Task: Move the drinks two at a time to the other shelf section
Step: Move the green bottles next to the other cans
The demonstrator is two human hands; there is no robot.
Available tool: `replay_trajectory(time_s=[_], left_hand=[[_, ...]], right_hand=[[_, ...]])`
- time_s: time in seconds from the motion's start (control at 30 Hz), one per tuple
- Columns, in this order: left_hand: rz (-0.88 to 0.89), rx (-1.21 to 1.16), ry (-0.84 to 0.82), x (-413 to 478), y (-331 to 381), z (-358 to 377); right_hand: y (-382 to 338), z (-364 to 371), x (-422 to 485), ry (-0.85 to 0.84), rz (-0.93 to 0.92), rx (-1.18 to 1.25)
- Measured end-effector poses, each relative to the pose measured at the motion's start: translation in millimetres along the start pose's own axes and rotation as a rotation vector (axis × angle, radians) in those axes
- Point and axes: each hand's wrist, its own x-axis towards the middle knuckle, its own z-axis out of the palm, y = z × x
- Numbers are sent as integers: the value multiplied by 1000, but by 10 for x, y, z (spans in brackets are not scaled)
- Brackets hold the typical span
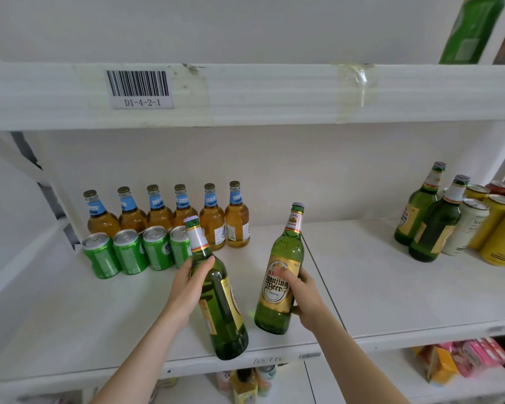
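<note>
Left hand [191, 282] grips a green bottle [216, 301] at its shoulder; right hand [302, 295] wraps another bottle [280, 275] mid-label (both above near shelf [70, 330]). Glass: heavy, slick, breakable.

Cans [130, 252] before bottles [159, 217] on shelf [362, 272]

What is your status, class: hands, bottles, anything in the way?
Left hand grips tilted left bottle. Right hand grips right bottle. Green cans stand close behind left bottle.
</note>
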Motion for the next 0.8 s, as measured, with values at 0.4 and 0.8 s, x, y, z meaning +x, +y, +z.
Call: replay_trajectory(time_s=[0.4, 0.8], left_hand=[[24, 7, -43, -839, 119, -96], [75, 70, -162, -1524, 99, 316]], right_hand=[[67, -79, -889, 36, -72, 21], [256, -574, -1607, 92, -82, -13]])
